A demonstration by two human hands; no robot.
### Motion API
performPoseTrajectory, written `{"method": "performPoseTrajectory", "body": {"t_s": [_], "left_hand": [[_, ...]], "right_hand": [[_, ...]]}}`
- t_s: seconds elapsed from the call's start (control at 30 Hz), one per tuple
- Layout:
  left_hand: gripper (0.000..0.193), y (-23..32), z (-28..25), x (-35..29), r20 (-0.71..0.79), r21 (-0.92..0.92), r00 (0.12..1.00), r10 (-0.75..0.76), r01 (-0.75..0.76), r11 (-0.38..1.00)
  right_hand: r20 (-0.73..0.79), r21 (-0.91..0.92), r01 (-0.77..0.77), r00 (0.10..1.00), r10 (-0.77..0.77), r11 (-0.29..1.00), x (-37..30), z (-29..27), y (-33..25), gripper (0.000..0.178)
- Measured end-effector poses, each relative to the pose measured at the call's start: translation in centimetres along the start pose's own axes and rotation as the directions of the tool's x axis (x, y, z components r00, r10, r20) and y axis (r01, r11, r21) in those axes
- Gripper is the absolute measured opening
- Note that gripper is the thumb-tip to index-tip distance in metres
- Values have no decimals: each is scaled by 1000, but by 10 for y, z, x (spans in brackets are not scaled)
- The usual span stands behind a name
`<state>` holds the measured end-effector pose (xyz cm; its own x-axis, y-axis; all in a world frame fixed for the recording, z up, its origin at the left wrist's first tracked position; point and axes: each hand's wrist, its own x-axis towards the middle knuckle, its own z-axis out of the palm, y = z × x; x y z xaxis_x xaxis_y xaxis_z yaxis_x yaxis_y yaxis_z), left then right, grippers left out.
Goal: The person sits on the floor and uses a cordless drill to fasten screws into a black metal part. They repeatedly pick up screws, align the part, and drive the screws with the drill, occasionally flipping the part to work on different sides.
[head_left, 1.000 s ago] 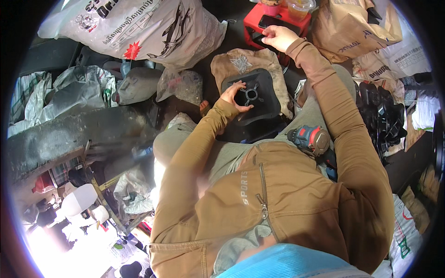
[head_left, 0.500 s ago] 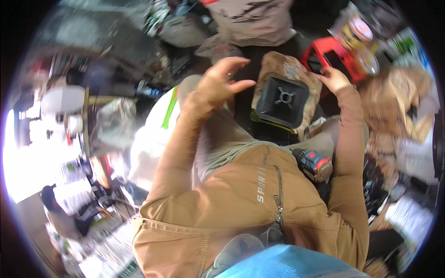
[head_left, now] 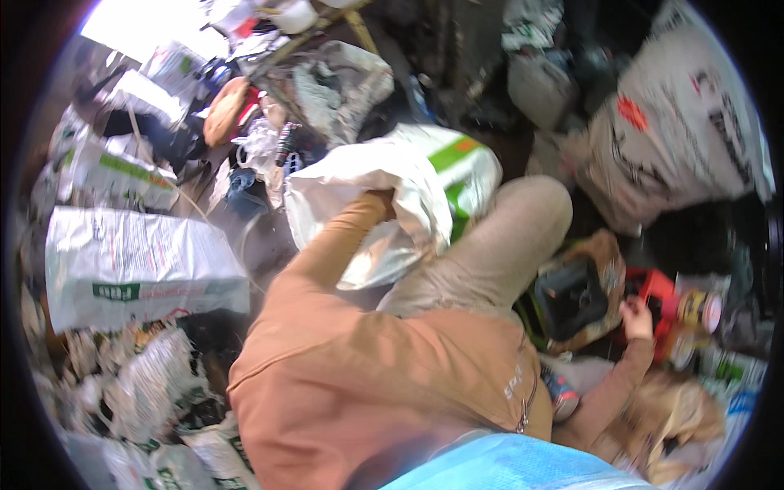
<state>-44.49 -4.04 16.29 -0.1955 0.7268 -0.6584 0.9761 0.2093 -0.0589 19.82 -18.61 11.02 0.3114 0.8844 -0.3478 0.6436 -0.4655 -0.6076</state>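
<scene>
While both arms were spread apart, the scene held these items:

Left hand: one; buried in the folds of a white sack, fingers hidden, so whether it clutched the fabric could not be told.

White sack: one; crumpled woven plastic, white with a green and orange panel on its far side, lying against the raised knee and draped over the left wrist.

Right hand: one; fingers loosely curled, fingertips touching the near edge of a red case, nothing visibly clasped.

Red case: one; small, red, partly hidden, just beyond the right fingertips.

Black device: one; squarish, dark, sitting on a brown pad just to the inner side of the right hand.

Round tins: at least one, yellow-labelled, just outward of the right hand.

Printed white bags: one flat bag well outward of the left hand; one large bag far beyond the right hand.

Brown paper bag: one; crumpled, beside the right forearm.
</scene>
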Motion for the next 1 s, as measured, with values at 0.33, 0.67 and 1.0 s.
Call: {"method": "performPoseTrajectory", "body": {"t_s": [0.33, 0.67, 1.0], "left_hand": [[39, 33, 65, 76, -62, -226, 992, -111, 94, 969], [37, 35, 75, 89, -59, -278, 990, -126, 105, 955], [36, 26, 78, 97, -70, -267, 993, -94, 72, 961]], "right_hand": [[25, 27, -124, 992, 123, 992, 2, 9, 23, 35], [98, 43, -205, 975, 200, 978, -5, 12, 5, 36], [103, 123, -113, 990, 101, 986, 7, 4, 2, 32]]}}
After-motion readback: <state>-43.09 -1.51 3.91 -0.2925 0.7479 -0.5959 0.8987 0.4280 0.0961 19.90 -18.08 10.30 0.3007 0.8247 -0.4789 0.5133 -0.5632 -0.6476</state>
